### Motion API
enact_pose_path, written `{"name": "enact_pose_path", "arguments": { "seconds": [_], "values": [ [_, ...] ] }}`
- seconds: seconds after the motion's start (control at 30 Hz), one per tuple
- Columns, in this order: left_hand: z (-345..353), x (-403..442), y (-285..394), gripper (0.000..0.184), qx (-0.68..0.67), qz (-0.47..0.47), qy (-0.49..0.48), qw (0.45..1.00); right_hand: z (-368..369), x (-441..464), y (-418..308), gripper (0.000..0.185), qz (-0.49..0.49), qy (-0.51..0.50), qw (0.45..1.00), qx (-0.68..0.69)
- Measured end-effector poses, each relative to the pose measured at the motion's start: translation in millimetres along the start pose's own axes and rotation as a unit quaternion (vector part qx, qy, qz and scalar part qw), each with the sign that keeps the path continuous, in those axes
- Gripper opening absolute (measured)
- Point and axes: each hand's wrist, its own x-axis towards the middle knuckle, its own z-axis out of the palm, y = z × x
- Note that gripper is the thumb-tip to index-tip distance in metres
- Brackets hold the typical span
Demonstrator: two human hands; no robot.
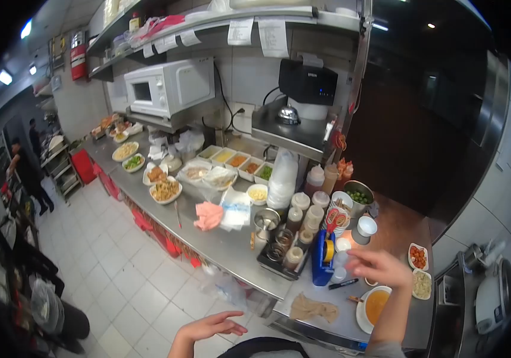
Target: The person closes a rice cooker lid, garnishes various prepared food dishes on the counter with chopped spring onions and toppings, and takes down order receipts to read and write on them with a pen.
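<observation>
My left hand [211, 327] hangs in front of the counter's front edge, over the floor. Its fingers are stretched out and it holds nothing. Above the right part of the counter is my right hand [382, 267], fingers extended to the left, with nothing visible in it. Closest to its fingertips are small clear lidded cups [339, 269] and a blue tape dispenser [321, 271] with yellow tape. My right forearm partly covers a white bowl of orange soup [376, 305] on a plate. A black marker [343, 284] and a crumpled brown cloth [315, 308] lie nearby.
Several squeeze bottles [313, 218] stand in the middle, beside stacked clear cups [283, 179]. Food dishes [165, 190] line the left counter. Two small side dishes [417, 256] sit at the right. A microwave [171, 88] and printer [308, 83] are above. Other people [26, 170] stand far left.
</observation>
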Motion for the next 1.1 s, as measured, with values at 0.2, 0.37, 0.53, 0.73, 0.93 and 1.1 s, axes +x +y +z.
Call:
{"name": "enact_pose_path", "arguments": {
  "seconds": [0.2,0.37,0.53,0.73,0.93,1.1],
  "values": [
    [-48,-82,8,0.052,-0.062,0.027,0.112,0.991,-35,153,-99,0.032,-0.192,0.097,0.974,-0.077],
    [-80,-91,13,0.066,-0.074,0.074,0.158,0.982,-131,292,-112,0.031,-0.159,0.393,0.877,-0.226],
    [-137,-100,27,0.060,-0.075,0.076,0.217,0.970,-221,398,-87,0.043,-0.060,0.557,0.779,-0.282],
    [-208,-116,70,0.058,-0.060,0.131,0.296,0.944,-320,471,-59,0.047,0.032,0.469,0.774,-0.425],
    [-272,-69,122,0.050,-0.045,0.125,0.159,0.978,-339,464,-51,0.056,-0.046,0.615,0.770,-0.161],
    [-316,-10,199,0.050,0.092,0.103,-0.035,0.990,-258,369,-111,0.044,-0.086,0.429,0.897,-0.055]
  ]
}}
